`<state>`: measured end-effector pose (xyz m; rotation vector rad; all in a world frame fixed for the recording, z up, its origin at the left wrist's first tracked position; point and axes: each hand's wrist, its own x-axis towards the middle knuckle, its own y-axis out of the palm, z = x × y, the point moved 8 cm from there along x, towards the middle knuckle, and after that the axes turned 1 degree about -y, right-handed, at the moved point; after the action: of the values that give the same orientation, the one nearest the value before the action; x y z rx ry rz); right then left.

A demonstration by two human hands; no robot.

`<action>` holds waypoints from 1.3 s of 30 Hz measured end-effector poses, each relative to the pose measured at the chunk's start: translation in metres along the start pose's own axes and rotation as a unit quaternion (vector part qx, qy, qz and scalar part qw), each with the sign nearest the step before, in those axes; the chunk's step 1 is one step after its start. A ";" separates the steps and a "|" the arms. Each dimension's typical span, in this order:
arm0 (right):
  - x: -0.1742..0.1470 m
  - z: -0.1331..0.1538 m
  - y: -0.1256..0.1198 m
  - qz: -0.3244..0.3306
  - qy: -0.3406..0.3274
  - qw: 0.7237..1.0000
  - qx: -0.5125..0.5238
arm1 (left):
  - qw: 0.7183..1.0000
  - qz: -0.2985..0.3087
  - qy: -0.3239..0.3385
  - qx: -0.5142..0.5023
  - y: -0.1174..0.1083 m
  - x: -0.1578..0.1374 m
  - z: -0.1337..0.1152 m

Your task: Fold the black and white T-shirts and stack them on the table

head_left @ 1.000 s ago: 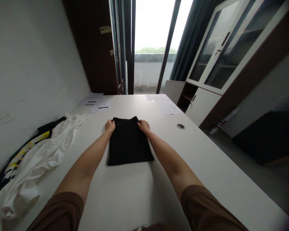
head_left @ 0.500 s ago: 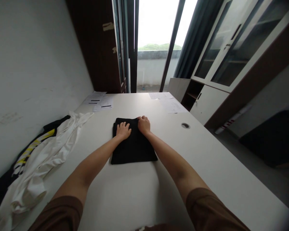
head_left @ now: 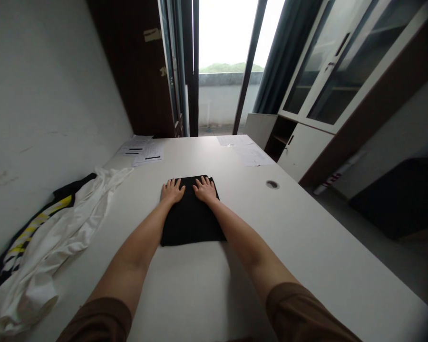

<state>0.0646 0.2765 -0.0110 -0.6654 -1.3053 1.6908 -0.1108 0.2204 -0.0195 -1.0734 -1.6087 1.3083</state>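
A black garment (head_left: 190, 221), folded into a compact rectangle, lies flat on the white table (head_left: 196, 285). Its exact kind cannot be told from the folds. My left hand (head_left: 172, 191) rests on its far left part, palm down with fingers spread. On the far right part lies my right hand (head_left: 204, 189), also flat with the fingers apart. Both hands touch the cloth from above and neither grips it. My right forearm covers some of the garment's right edge.
Along the left wall lie a white garment (head_left: 82, 213) and a black garment with yellow and white stripes (head_left: 39, 223). Printed papers (head_left: 151, 152) sit at the far left, more sheets (head_left: 251, 154) at the far right. A cable hole (head_left: 272, 184) is at right.
My left hand has slid leftward on the cloth. My right hand has gone from holding the far edge to lying flat with fingers spread. The view has shifted slightly.
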 end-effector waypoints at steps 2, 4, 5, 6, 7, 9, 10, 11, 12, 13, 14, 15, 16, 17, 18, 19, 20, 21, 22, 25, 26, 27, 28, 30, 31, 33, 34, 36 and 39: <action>-0.003 -0.009 -0.001 0.012 0.018 1.000 -0.002 | 1.000 0.009 -0.017 0.003 -0.003 0.003 0.009; -0.005 -0.017 -0.002 0.015 0.032 0.999 -0.003 | 0.999 0.013 -0.030 0.006 -0.009 0.005 0.016; -0.006 -0.019 -0.003 0.016 0.036 0.999 -0.003 | 0.999 0.013 -0.036 0.009 -0.012 0.005 0.017; -0.007 -0.021 -0.003 0.016 0.039 0.999 -0.003 | 0.999 0.012 -0.040 0.013 -0.015 0.004 0.017; -0.008 -0.022 -0.004 0.017 0.040 0.999 -0.003 | 0.999 0.007 -0.042 0.017 -0.018 0.002 0.014; -0.008 -0.022 -0.004 0.018 0.042 0.999 -0.003 | 0.999 -0.013 -0.026 0.026 -0.024 -0.007 0.000; -0.008 -0.021 -0.004 0.018 0.042 0.999 -0.004 | 0.999 -0.024 -0.006 0.029 -0.025 -0.015 -0.011; -0.008 -0.021 -0.004 0.018 0.042 0.999 -0.004 | 0.999 -0.030 0.019 0.030 -0.024 -0.024 -0.022; -0.009 -0.021 -0.004 0.016 0.041 0.999 -0.004 | 0.998 -0.032 0.049 0.030 -0.021 -0.035 -0.034; -0.009 -0.020 -0.004 0.016 0.039 0.999 -0.005 | 0.996 -0.031 0.077 0.027 -0.018 -0.047 -0.043; -0.009 -0.020 -0.004 0.016 0.035 0.999 -0.005 | 0.994 -0.026 0.102 0.024 -0.014 -0.059 -0.050; -0.010 -0.021 -0.004 0.018 0.030 0.999 -0.004 | 0.992 -0.021 0.122 0.021 -0.010 -0.071 -0.054; -0.011 -0.022 -0.004 0.021 0.024 0.999 -0.003 | 0.990 -0.018 0.139 0.018 -0.007 -0.081 -0.055; -0.012 -0.023 -0.004 0.024 0.017 1.000 -0.002 | 0.988 -0.019 0.151 0.014 -0.006 -0.089 -0.052; -0.014 -0.025 -0.005 0.028 0.009 1.000 -0.001 | 0.987 -0.020 0.160 0.011 -0.006 -0.095 -0.048; -0.016 -0.028 -0.006 0.032 0.001 0.999 0.001 | 0.986 -0.020 0.165 0.008 -0.007 -0.098 -0.042; -0.018 -0.031 -0.007 0.035 -0.008 0.999 0.002 | 0.986 -0.019 0.166 0.006 -0.008 -0.099 -0.035; -0.021 -0.034 -0.008 0.039 -0.018 0.999 0.003 | 0.987 -0.017 0.162 0.004 -0.009 -0.097 -0.026; -0.024 -0.038 -0.010 0.045 -0.027 0.999 0.004 | 0.988 -0.011 0.154 0.004 -0.010 -0.094 -0.017; -0.038 -0.050 -0.014 0.060 -0.048 0.997 0.002 | 0.991 0.014 0.135 -0.006 -0.011 -0.079 0.008; -0.044 -0.053 -0.016 0.064 -0.052 0.997 0.002 | 0.990 0.020 0.138 -0.013 -0.011 -0.075 0.015; -0.051 -0.055 -0.018 0.067 -0.051 0.996 0.001 | 0.989 0.023 0.147 -0.021 -0.012 -0.071 0.020; -0.058 -0.056 -0.021 0.069 -0.048 0.996 -0.001 | 0.986 0.022 0.160 -0.030 -0.012 -0.068 0.023; -0.075 -0.050 -0.027 0.068 -0.038 0.997 -0.004 | 0.980 0.014 0.190 -0.047 -0.013 -0.064 0.029; -0.084 -0.043 -0.031 0.063 -0.039 0.997 -0.006 | 0.978 0.008 0.200 -0.054 -0.013 -0.062 0.031; -0.102 -0.017 -0.037 0.047 -0.077 0.996 -0.006 | 0.978 -0.002 0.201 -0.058 -0.014 -0.057 0.036; -0.111 0.000 -0.038 0.044 -0.110 0.993 -0.002 | 0.980 -0.005 0.192 -0.055 -0.014 -0.054 0.039; -0.130 0.033 -0.036 0.049 -0.170 0.984 0.013 | 0.987 -0.011 0.156 -0.045 -0.015 -0.048 0.045; -0.155 0.065 -0.031 0.048 -0.224 0.973 0.024 | 0.993 -0.020 0.105 -0.039 -0.020 -0.044 0.051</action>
<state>0.0946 0.1123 0.0237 -0.3295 -1.5538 2.0236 -0.1460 0.1606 -0.0107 -1.1789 -1.5254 1.0742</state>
